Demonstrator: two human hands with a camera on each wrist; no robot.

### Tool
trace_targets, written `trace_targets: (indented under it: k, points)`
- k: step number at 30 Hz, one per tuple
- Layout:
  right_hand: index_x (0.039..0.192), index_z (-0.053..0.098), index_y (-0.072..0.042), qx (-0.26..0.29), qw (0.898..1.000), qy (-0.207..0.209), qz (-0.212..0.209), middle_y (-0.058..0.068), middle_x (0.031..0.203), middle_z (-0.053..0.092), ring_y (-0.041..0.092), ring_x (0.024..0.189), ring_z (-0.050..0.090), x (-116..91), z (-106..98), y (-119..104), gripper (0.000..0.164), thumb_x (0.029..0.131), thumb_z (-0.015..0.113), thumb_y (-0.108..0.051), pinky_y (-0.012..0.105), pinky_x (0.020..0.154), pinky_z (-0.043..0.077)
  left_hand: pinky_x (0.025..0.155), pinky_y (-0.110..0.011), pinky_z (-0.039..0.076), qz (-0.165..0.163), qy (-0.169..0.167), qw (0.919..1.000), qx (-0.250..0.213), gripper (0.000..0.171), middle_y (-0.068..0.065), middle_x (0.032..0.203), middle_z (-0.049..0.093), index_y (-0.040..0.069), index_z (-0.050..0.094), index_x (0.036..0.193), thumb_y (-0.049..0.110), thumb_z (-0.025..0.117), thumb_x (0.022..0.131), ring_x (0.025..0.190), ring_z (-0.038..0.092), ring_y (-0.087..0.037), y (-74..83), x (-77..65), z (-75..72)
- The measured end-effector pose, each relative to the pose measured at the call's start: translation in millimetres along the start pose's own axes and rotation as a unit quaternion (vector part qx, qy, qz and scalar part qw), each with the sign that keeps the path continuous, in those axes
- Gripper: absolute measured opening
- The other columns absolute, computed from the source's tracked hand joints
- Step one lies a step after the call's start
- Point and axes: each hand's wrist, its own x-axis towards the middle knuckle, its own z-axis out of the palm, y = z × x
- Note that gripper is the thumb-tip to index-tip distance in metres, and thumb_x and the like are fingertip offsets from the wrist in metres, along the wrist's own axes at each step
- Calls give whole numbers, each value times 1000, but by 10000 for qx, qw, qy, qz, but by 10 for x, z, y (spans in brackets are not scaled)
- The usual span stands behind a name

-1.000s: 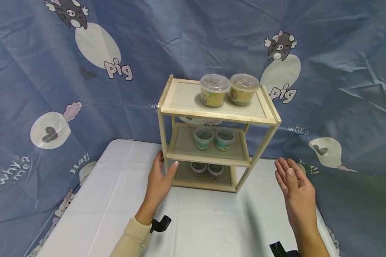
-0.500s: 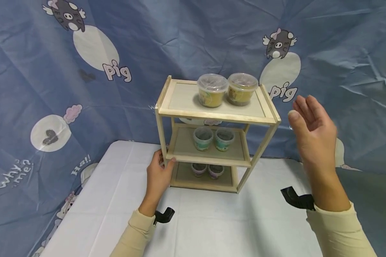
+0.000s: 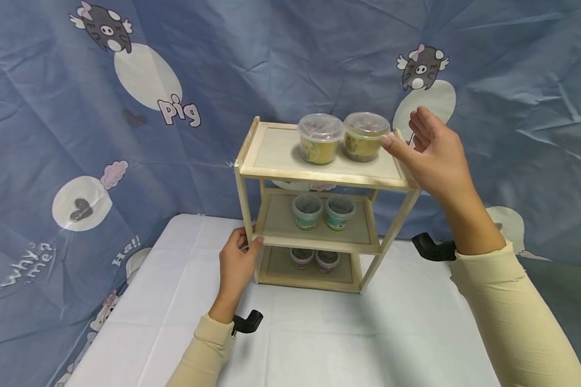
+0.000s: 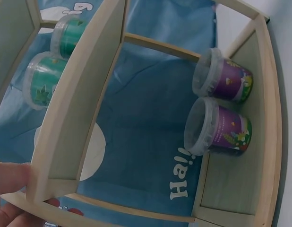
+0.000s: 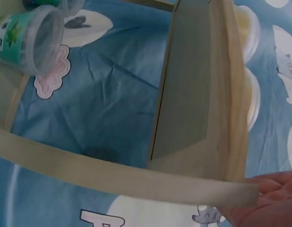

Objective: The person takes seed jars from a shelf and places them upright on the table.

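Note:
A three-tier wooden shelf rack stands upright on the table. My left hand grips its left post at the middle tier, thumb on the front edge and fingers behind. At the top right corner my right hand is spread, its thumb tip overlapping the side of the right yellow lidded tub in the head view. Beside that tub sits another yellow tub with a clear lid. Two green cups occupy the middle tier. On the bottom tier are two purple cups, clearest in the left wrist view.
The rack stands toward the back of a white-covered table. Close behind it hangs a blue cloth printed with pigs and words, which also runs along both sides. Each wrist wears a black camera mount.
My right hand has risen from beside the rack's lower right and moved left to its top corner. My left thumb has come down onto the middle tier's edge.

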Motion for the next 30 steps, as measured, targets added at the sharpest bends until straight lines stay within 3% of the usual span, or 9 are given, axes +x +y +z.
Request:
trace_targets:
  k: [6,11,14,16,18,24,30]
  points:
    - [166,24,-9,-1306,9897,-344,-478,14,166,32,30,151,36,165,59,-51,100,93,78,-48,44,119,31,88,-37,57,-41,106,9999,-89,25,-11,111,78,6,73,123,16,72,100,101,73,-26,-28,26,17]
    - [164,30,-5,-1720,9818,-616,-513,16,163,40,41,146,43,253,96,-71,99,92,75,-56,52,118,33,82,-20,53,-78,197,9996,-201,25,-10,111,78,9,76,124,16,73,100,98,73,-22,-54,43,15]
    - [143,55,-4,-1920,9780,-591,-567,20,131,64,37,116,61,287,139,-77,79,91,74,-60,48,97,46,80,-17,52,-43,176,9996,-207,25,-12,111,78,8,76,123,16,73,99,98,73,-22,-52,59,9]
    - [123,61,-5,-2020,9759,-508,-653,16,103,62,31,92,55,306,170,-69,65,91,74,-59,44,78,41,79,-18,51,-40,159,9997,-167,25,-11,110,78,8,76,123,16,73,100,97,73,-22,-45,64,8]
    - [113,63,-7,-2081,9746,-389,-734,11,88,53,27,80,45,317,197,-52,57,91,75,-58,42,70,32,77,-19,51,-60,164,9998,-112,24,-10,110,78,8,77,122,17,73,100,96,73,-21,-36,57,11]
    - [125,68,-6,-1998,9772,-239,-683,12,96,65,25,84,53,321,228,-39,60,90,77,-55,40,74,37,75,-19,51,-92,203,9996,-190,23,-9,108,79,9,78,120,15,75,99,93,73,-20,-19,48,12]
    - [133,66,-5,-1741,9828,-214,-578,13,104,68,24,87,55,318,250,-64,65,90,79,-53,36,75,39,78,-17,52,9,287,9993,-242,25,-9,111,78,9,77,123,17,74,100,97,74,-20,-42,42,26]
